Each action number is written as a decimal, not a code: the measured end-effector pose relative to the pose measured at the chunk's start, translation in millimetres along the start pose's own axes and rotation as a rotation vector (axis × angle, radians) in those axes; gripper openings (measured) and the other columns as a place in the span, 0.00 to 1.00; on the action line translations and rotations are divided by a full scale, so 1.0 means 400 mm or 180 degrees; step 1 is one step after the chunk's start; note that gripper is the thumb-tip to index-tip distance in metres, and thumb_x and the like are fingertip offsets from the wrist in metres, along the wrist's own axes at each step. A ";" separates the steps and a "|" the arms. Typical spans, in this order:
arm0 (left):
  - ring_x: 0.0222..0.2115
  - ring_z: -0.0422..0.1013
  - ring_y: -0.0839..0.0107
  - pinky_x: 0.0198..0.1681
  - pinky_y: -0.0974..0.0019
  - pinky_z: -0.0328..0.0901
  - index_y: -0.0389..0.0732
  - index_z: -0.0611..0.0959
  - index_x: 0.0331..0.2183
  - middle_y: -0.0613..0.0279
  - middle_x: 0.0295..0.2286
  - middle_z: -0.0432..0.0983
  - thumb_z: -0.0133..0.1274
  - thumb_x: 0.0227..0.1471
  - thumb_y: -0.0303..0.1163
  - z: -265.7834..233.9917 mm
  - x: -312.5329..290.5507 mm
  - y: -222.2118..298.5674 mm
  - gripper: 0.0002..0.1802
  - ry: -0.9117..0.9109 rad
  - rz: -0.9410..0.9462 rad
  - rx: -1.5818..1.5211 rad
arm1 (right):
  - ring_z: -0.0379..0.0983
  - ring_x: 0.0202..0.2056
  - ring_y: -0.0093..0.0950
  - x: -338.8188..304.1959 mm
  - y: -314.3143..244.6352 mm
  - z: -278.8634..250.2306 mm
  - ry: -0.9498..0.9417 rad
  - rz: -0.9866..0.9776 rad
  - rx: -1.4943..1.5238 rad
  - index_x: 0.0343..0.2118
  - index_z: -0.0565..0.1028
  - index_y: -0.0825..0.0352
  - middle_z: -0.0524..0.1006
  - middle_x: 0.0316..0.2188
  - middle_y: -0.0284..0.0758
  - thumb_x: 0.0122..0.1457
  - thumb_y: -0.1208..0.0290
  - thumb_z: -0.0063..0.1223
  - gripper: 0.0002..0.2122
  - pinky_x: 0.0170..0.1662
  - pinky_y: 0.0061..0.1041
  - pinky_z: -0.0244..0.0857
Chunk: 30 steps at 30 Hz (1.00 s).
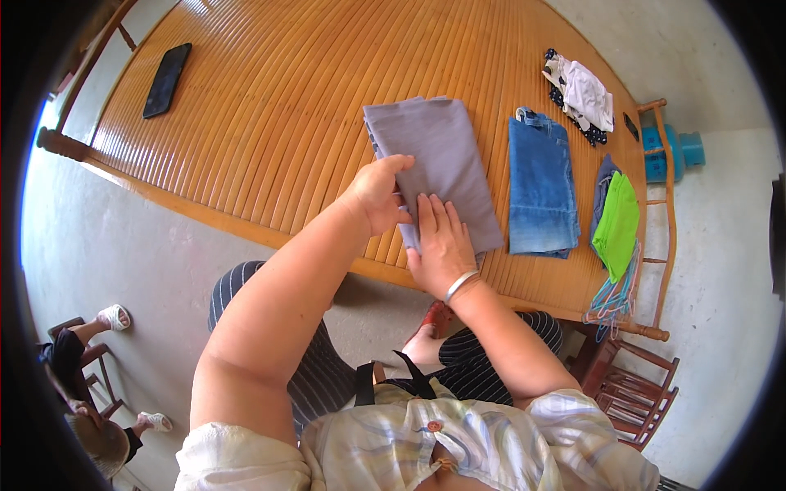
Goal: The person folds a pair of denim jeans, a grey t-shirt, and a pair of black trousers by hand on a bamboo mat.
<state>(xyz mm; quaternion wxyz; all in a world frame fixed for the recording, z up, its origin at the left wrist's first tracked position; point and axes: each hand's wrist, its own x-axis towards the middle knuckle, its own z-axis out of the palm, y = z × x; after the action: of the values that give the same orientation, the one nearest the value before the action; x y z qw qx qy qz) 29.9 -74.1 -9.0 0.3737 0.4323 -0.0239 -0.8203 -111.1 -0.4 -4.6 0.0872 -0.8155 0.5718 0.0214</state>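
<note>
Folded grey cloth (442, 143) on slatted bed (270, 123), near edge.
Left hand (378, 195) curls at its left side, cannot tell whether grip pinches; right hand (444, 250) lies flat on near end, grip slightly spread.

From my console, clock centred on the folded cloth (440, 147), on the platform (286, 123) | phone (168, 80): ten o'clock | clothes pile (585, 94): two | jeans (543, 188): three | paired garments (616, 225): between three and four | hangers (612, 301): four | gas cylinder (674, 151): three, past the platform
</note>
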 end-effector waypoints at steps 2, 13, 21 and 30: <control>0.42 0.66 0.57 0.43 0.47 0.64 0.34 0.67 0.47 0.48 0.43 0.66 0.44 0.55 0.36 -0.006 0.004 0.013 0.21 -0.0293 -0.0137 0.0030 | 0.61 0.53 0.47 0.008 0.046 -0.021 -0.0051 -0.0136 0.0695 0.57 0.55 0.71 0.62 0.52 0.52 0.47 0.72 0.50 0.32 0.53 0.41 0.58; 0.40 0.65 0.61 0.44 0.49 0.63 0.37 0.70 0.44 0.55 0.41 0.67 0.44 0.54 0.32 -0.020 0.032 0.026 0.16 -0.0022 0.0336 0.0095 | 0.55 0.56 0.51 -0.003 0.041 -0.045 -0.0653 -0.0355 0.0574 0.56 0.58 0.70 0.59 0.55 0.51 0.44 0.72 0.54 0.33 0.58 0.41 0.52; 0.44 0.64 0.67 0.48 0.58 0.61 0.37 0.68 0.48 0.57 0.44 0.67 0.41 0.56 0.30 0.010 0.017 0.048 0.18 -0.0219 0.1136 0.0362 | 0.48 0.59 0.48 -0.092 0.017 0.072 0.0188 -0.0391 0.0090 0.58 0.56 0.64 0.53 0.58 0.48 0.47 0.62 0.56 0.34 0.57 0.60 0.38; 0.40 0.68 0.62 0.42 0.55 0.66 0.37 0.72 0.44 0.55 0.40 0.71 0.39 0.56 0.27 -0.015 0.057 0.042 0.13 0.0349 0.0888 0.0205 | 0.61 0.50 0.50 -0.013 0.098 0.011 0.1296 -0.0303 0.1037 0.46 0.68 0.71 0.64 0.49 0.52 0.45 0.69 0.57 0.24 0.53 0.41 0.56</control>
<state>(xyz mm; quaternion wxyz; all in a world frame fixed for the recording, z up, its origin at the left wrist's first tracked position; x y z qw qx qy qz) 36.4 -99.0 -22.5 0.4707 0.4808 -0.0896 -0.7343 -149.5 -7.7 -12.9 0.1014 -0.8042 0.5344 -0.2396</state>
